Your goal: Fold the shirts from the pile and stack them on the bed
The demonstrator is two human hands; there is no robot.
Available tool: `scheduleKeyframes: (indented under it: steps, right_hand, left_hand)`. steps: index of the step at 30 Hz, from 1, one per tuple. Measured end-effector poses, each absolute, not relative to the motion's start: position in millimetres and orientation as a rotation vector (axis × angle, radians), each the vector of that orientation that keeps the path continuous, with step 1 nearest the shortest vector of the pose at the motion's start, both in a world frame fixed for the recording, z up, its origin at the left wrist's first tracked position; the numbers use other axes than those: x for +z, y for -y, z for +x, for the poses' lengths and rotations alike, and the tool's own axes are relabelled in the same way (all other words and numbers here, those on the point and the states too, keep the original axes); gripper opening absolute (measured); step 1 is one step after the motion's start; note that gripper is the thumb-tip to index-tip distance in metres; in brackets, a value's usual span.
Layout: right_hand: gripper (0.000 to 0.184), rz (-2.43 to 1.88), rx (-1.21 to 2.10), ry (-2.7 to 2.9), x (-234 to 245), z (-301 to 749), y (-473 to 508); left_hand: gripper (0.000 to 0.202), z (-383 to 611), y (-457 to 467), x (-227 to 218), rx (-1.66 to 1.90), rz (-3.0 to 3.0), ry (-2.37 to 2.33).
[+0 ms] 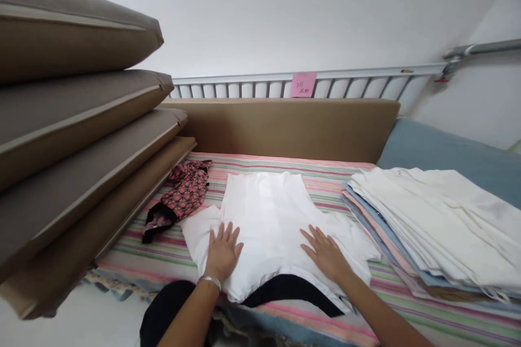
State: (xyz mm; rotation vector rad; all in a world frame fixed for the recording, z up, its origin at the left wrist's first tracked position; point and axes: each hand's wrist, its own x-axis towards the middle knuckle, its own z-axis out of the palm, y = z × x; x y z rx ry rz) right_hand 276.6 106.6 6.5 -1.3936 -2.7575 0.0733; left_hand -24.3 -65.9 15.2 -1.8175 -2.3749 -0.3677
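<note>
White shirt [268,217] spread on striped sheet [329,184], left of folded clothes pile [443,222]. Left hand [222,254], right hand [325,255] palm-down on shirt — fingers splayed, grasping nothing; right hand nearer pile.

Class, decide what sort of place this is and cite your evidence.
Probably a bedroom or dormitory: a multicoloured striped cloth sheet lies below a white metal slatted railing, with thick brown-and-grey fabric cushions stacked at the picture's left.
</note>
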Motion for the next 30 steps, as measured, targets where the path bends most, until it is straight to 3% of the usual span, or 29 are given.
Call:
scheduleKeyframes:
  steps: [10,17,23,30]
  right_hand:
    - [0.059,-1.392,0.022,2.704,-10.0,277.9,-112.2]
    - [0.058,-1.425,0.124,2.757,12.3,270.8,-111.7]
    - [0.056,-1.172,0.19,2.733,28.0,242.9,-120.4]
    - [0.053,-1.421,0.062,2.655,7.5,233.9,-155.3]
  left_hand:
    - [0.052,-22.7,63.3,14.3,-0.377,-1.758,2.485]
    - [0.052,-11.5,44.3,28.8,-0.344,-1.783,2.543]
    - [0.057,6.5,-12.5,25.0,-0.428,-2.148,2.32]
    - [0.052,-59.2,-56.5,20.7,-0.182,-1.721,2.57]
